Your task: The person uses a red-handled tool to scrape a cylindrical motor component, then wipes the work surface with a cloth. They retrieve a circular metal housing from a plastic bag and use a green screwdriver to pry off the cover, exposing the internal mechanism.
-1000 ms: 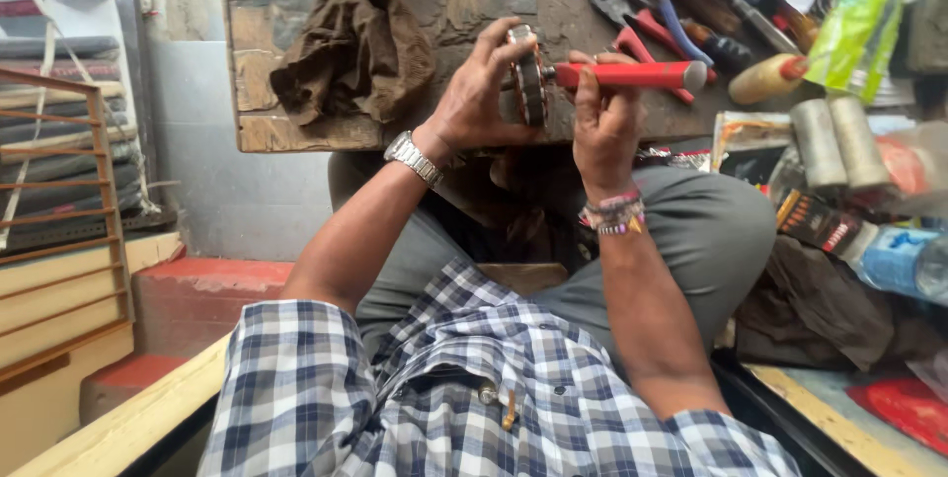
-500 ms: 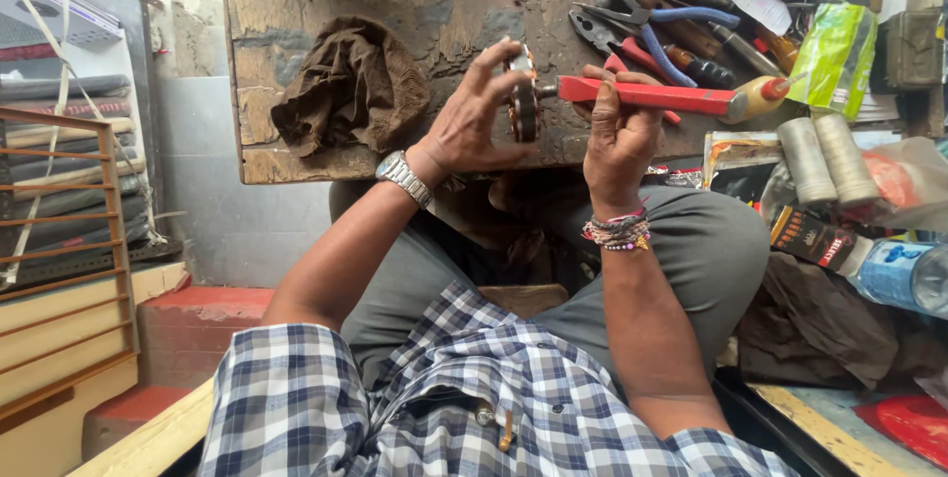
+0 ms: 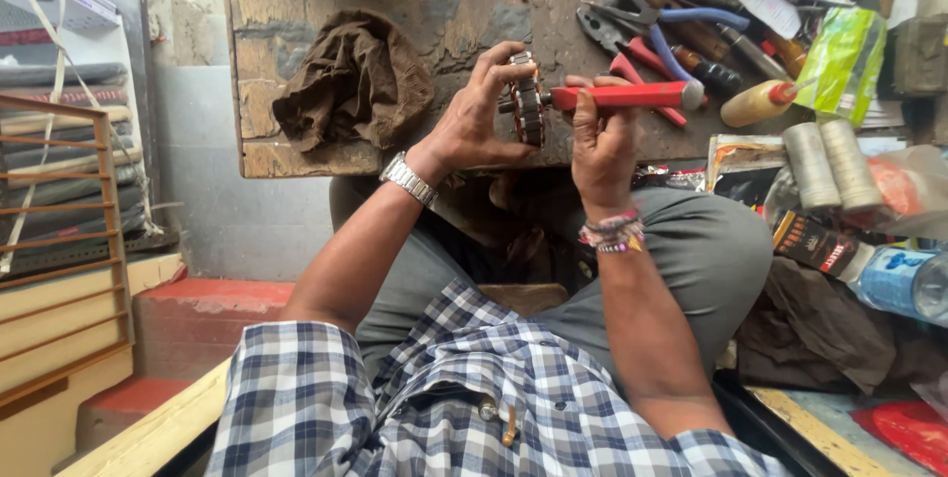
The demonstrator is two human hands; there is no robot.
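My left hand (image 3: 476,121) holds a small round metal part with a stacked, ribbed edge (image 3: 529,107) up in front of me, fingers curled around its left side; a metal watch is on that wrist. My right hand (image 3: 600,146) grips the red handle of a screwdriver (image 3: 632,95), which lies level with its tip against the metal part. Beaded bracelets circle the right wrist. Both hands hover above a worn wooden board (image 3: 415,3). Where the tip meets the part is hidden.
A crumpled brown cloth (image 3: 351,82) lies on the board's left. Pliers with blue handles (image 3: 671,18), red-handled tools, a small squeeze bottle (image 3: 755,102), a green packet (image 3: 841,62), two thread spools (image 3: 825,161) and a plastic bottle (image 3: 904,279) crowd the right. Wooden shelving (image 3: 59,270) stands left.
The view has shifted slightly; both hands stay together, with the screwdriver still against the metal part and the left fingers adjusted a little around it.
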